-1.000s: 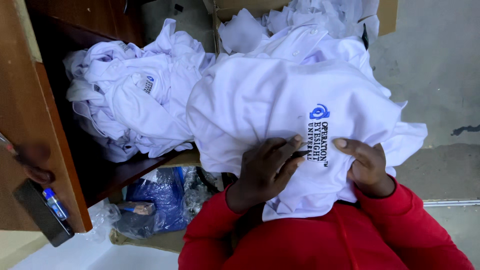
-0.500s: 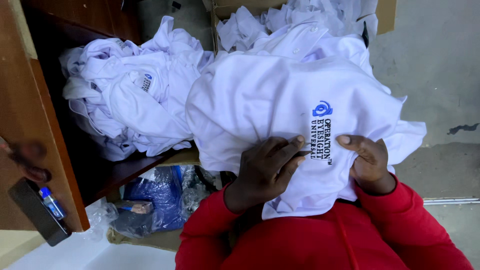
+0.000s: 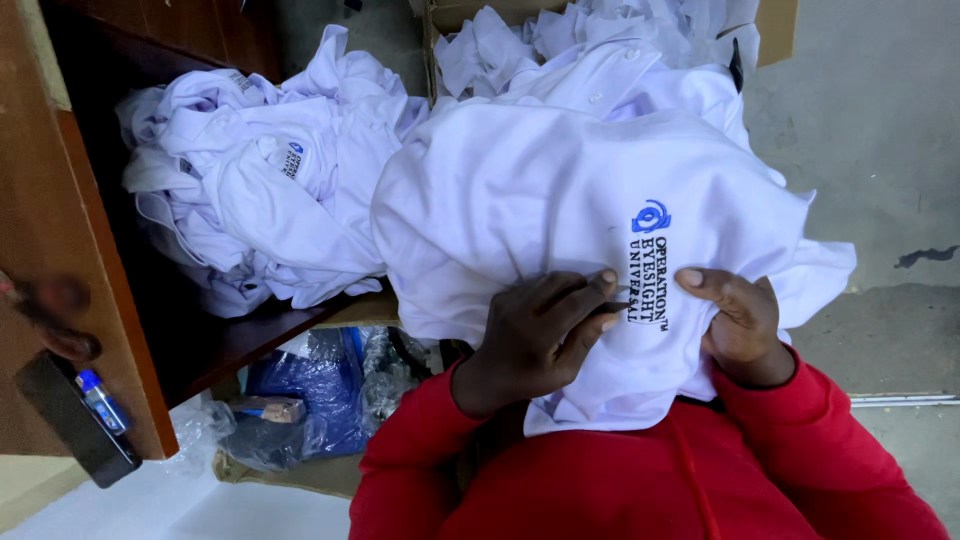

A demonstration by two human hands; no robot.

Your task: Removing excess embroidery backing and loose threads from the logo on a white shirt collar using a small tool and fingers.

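Note:
A white shirt (image 3: 560, 200) with a blue embroidered emblem and dark lettering (image 3: 648, 262) lies bunched over my lap. My left hand (image 3: 535, 340) presses on the cloth just left of the lettering, its fingers curled and pinching the fabric. A small dark thing shows at its fingertips, too small to identify. My right hand (image 3: 738, 322) grips the shirt on the other side of the lettering, thumb on top. Both arms are in red sleeves (image 3: 650, 480).
A heap of similar white shirts (image 3: 270, 190) fills a dark wooden shelf (image 3: 230, 345) at the left. More white shirts sit in a cardboard box (image 3: 775, 30) at the top. Blue plastic bags (image 3: 310, 385) lie under the shelf. Grey concrete floor (image 3: 880, 150) lies to the right.

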